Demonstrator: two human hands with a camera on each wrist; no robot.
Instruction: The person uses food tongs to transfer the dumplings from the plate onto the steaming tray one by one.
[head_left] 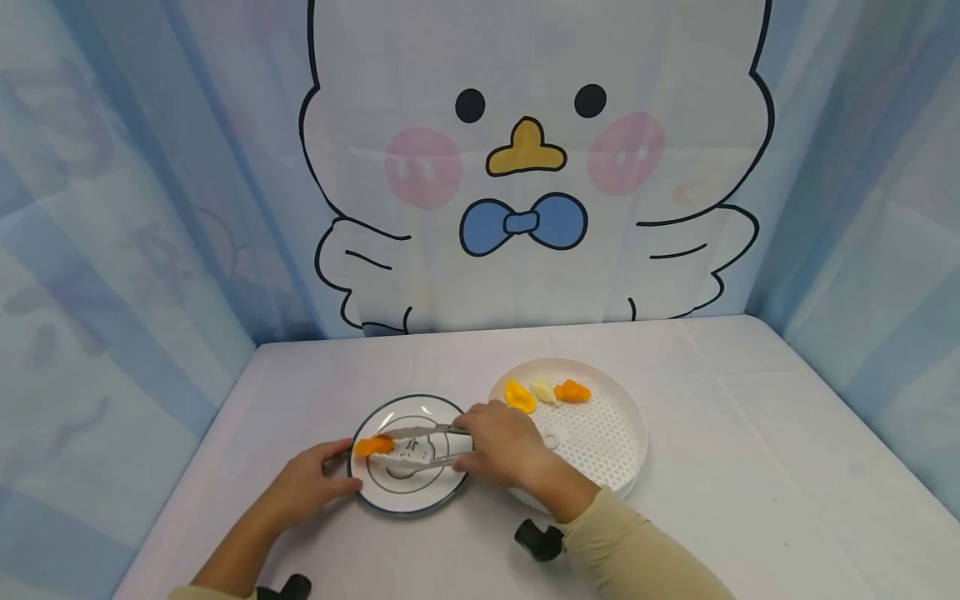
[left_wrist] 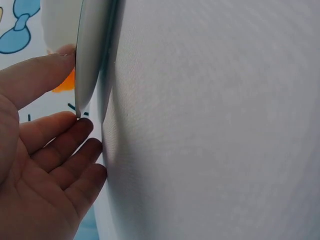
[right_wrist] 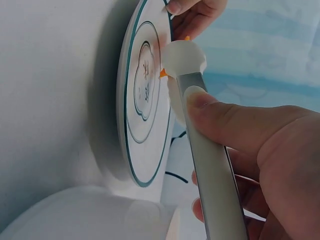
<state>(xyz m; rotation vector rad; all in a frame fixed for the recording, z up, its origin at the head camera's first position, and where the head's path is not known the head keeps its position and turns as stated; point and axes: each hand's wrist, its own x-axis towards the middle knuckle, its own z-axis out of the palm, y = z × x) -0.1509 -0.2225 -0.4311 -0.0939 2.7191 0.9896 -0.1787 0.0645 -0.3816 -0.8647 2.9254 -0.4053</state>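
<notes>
A pair of tongs (head_left: pixel 442 429) with metal arms and pale tips is gripped in my right hand (head_left: pixel 504 442), the thumb flat along one arm in the right wrist view. The tips reach over a white plate (head_left: pixel 408 502) with dark teal rings and printed characters. At the tips, by the plate's left side, is an orange piece (head_left: pixel 373 446), partly hidden behind a tip (right_wrist: pixel 184 57) in the right wrist view. My left hand (head_left: pixel 309 483) touches the plate's left rim with thumb and forefinger spread apart; its other fingers are extended beside the rim in the left wrist view.
Right of the plate stands a round white tray (head_left: pixel 600 454) with a perforated base. Along its back lie a yellow piece (head_left: pixel 520 397), a pale yellow piece (head_left: pixel 545 391) and another orange piece (head_left: pixel 573 392). A printed curtain (head_left: pixel 525 283) rises behind the white table (head_left: pixel 750 467).
</notes>
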